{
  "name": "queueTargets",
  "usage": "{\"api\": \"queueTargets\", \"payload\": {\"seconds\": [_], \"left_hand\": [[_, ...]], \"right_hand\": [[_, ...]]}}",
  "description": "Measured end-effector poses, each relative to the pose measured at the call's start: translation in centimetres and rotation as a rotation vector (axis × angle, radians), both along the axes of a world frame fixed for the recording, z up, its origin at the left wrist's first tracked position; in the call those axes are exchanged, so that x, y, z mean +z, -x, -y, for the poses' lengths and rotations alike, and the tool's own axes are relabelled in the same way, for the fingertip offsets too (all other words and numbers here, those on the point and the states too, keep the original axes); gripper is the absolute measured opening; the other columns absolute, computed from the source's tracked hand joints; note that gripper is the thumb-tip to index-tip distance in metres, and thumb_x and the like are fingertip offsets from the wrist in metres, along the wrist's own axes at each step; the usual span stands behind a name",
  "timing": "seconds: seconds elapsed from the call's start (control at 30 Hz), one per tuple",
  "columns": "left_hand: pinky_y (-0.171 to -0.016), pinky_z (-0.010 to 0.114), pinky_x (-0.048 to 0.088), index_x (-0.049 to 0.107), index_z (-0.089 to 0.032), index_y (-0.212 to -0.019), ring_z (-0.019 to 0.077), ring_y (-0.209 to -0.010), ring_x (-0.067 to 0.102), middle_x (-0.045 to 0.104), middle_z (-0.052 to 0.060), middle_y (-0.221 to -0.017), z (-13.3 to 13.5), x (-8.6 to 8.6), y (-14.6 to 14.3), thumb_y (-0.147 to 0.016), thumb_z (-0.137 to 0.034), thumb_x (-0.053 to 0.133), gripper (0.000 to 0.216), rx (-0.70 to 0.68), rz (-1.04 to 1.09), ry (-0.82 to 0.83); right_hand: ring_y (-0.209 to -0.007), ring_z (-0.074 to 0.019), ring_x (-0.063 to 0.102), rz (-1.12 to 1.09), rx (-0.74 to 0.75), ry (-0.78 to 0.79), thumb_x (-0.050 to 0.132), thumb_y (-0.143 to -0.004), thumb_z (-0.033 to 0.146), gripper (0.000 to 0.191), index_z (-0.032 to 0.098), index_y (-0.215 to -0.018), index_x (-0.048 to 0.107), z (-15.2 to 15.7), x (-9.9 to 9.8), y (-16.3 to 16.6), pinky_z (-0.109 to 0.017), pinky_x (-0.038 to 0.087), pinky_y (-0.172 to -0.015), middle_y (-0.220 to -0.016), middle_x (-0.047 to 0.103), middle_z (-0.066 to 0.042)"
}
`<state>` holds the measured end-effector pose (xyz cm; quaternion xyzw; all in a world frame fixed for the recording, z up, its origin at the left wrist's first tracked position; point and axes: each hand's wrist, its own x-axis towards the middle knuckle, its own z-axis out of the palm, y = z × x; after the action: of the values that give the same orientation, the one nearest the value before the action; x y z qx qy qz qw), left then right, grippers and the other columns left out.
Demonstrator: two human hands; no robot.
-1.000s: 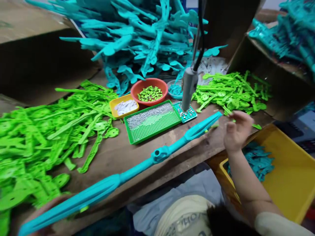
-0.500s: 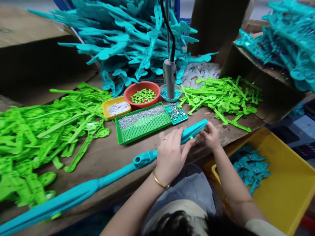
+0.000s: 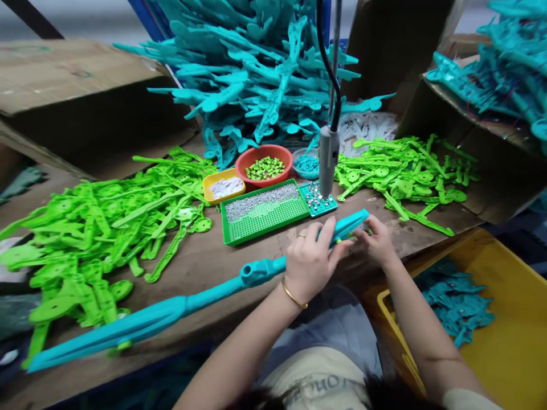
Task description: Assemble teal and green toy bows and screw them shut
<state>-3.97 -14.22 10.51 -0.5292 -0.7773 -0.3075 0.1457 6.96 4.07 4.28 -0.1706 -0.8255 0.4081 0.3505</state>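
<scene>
- Long, slender turquoise plastic bar (image 3: 213, 295) along the near edge of the brown, flat-topped table (image 3: 231, 259), its long axis slanting from near left to farther right.
- Left hand (image 3: 310, 256) curled over the bar towards its right end; most of its length stretches away leftward.
- Right hand (image 3: 376, 239), nearer that right tip, fingertips bunched beside it; whether they pinch anything, I cannot tell.

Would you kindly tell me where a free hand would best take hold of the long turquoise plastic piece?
Probably its slim shaft left of the hollow collar, from above: it is narrow between wider parts, and uncovered, while the left hand and right hand occupy the end beyond the collar.
</scene>
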Motion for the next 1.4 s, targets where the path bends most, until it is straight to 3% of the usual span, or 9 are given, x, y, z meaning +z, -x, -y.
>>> {"api": "queueTargets", "payload": {"seconds": [0.27, 0.5, 0.7, 0.83, 0.93, 1.07, 1.17, 1.27, 1.4], "left_hand": [[-0.063, 0.027, 0.050, 0.053, -0.022, -0.136, 0.0173, -0.069, 0.065, 0.068, 0.006, -0.085, 4.3, 3.9, 2.9, -0.097, -0.045, 0.045, 0.047, -0.034, -0.133, 0.119], [-0.074, 0.030, 0.055, 0.060, -0.022, -0.126, 0.0204, -0.088, 0.070, 0.073, 0.007, -0.105, 5.3, 3.2, 5.7, -0.097, -0.051, 0.039, 0.046, -0.122, 0.095, 0.401], [-0.088, 0.048, 0.051, 0.049, -0.016, -0.137, 0.0367, -0.110, 0.061, 0.058, 0.022, -0.128, 5.7, 3.8, 4.4, -0.086, -0.040, 0.063, 0.057, -0.042, -0.448, 0.633], [-0.070, 0.036, 0.052, 0.052, -0.015, -0.128, 0.0267, -0.086, 0.067, 0.067, 0.014, -0.107, 5.0, 4.7, 5.0, -0.090, -0.030, 0.058, 0.041, -0.163, -0.421, 0.809], [-0.062, 0.030, 0.049, 0.052, -0.017, -0.123, 0.0236, -0.081, 0.068, 0.068, 0.010, -0.104, 4.0, 5.4, 6.0, -0.087, -0.037, 0.062, 0.042, -0.225, -0.267, 0.901], [-0.059, 0.028, 0.046, 0.055, -0.020, -0.114, 0.0227, -0.077, 0.069, 0.070, 0.006, -0.095, 2.3, 5.5, 6.0, -0.086, -0.040, 0.065, 0.036, -0.283, -0.179, 0.941], [-0.067, 0.031, 0.050, 0.060, -0.019, -0.109, 0.0239, -0.080, 0.068, 0.070, 0.007, -0.092, 2.5, 5.8, 5.7, -0.083, -0.042, 0.068, 0.035, -0.274, -0.133, 0.820], [-0.091, 0.041, 0.049, 0.062, -0.019, -0.114, 0.0285, -0.102, 0.065, 0.069, 0.009, -0.106, 5.4, 7.2, 6.8, -0.080, -0.049, 0.069, 0.046, -0.218, -0.107, 0.388], [-0.105, 0.046, 0.040, 0.062, -0.016, -0.122, 0.0302, -0.118, 0.057, 0.065, 0.010, -0.120, 11.9, 8.3, 9.9, -0.079, -0.048, 0.071, 0.055, 0.122, -0.198, -0.007]], "right_hand": [[-0.048, -0.0089, 0.054, 0.255, 0.518, 0.477, 0.043, -0.092, 0.056, 0.050, 0.022, -0.128, 0.050, 2.8, 2.9, -1.1, -0.021, 0.046, -0.044, -0.067, 0.056, 0.004], [-0.038, -0.0077, 0.051, 0.450, 0.587, 0.689, 0.040, -0.094, 0.053, 0.038, 0.022, -0.110, 0.054, 6.1, 3.4, 0.0, -0.017, 0.039, -0.034, -0.056, 0.055, 0.007], [-0.032, -0.0096, 0.048, 0.518, 0.537, 1.053, 0.044, -0.090, 0.059, 0.042, 0.018, -0.092, 0.053, 6.4, 4.3, 0.1, -0.019, 0.035, -0.031, -0.053, 0.061, 0.002], [-0.074, -0.0178, 0.072, 0.357, 0.490, 0.800, 0.057, -0.087, 0.048, 0.038, 0.019, -0.111, 0.062, 4.6, 5.6, -0.9, -0.027, 0.058, -0.061, -0.097, 0.075, -0.009], [-0.125, -0.0218, 0.056, 0.050, 0.478, 0.395, 0.074, -0.078, 0.028, 0.050, 0.029, -0.125, 0.058, 4.5, 5.7, -1.6, -0.037, 0.050, -0.100, -0.139, 0.057, -0.005], [-0.105, -0.0195, 0.068, -0.116, 0.357, 0.138, 0.074, -0.076, 0.015, 0.029, 0.026, -0.103, 0.069, 5.3, 5.1, -1.6, -0.037, 0.055, -0.095, -0.110, 0.073, -0.004], [-0.098, -0.0195, 0.071, -0.134, 0.281, 0.181, 0.074, -0.076, 0.014, 0.024, 0.024, -0.098, 0.071, 4.9, 4.4, -1.7, -0.036, 0.057, -0.090, -0.103, 0.075, -0.004], [-0.094, -0.0199, 0.071, -0.148, 0.179, 0.291, 0.075, -0.074, 0.016, 0.021, 0.024, -0.093, 0.072, 2.4, 3.7, -2.8, -0.036, 0.058, -0.087, -0.098, 0.076, -0.003], [-0.086, -0.0223, 0.073, -0.171, 0.033, 0.433, 0.079, -0.069, 0.018, 0.018, 0.023, -0.086, 0.075, -2.4, 2.7, -5.3, -0.037, 0.059, -0.082, -0.091, 0.076, -0.006]]}}
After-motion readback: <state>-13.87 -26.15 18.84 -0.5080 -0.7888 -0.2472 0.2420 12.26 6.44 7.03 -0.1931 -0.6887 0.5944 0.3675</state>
